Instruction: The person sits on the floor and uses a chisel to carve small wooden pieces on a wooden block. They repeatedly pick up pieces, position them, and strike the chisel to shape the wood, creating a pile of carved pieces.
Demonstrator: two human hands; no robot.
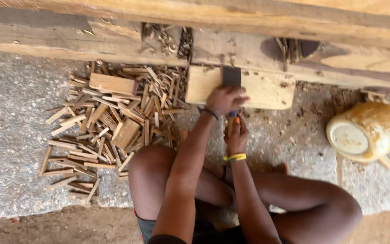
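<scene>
Head view: pale flat wooden board (267, 90), dark blade (231, 76) upright on it.

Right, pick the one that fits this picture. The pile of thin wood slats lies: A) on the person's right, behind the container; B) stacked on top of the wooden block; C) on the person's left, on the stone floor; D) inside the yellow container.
C: the pile of slats spreads over the stone floor on the person's left, apart from the yellow container and beside the wooden block, not on it.
</scene>
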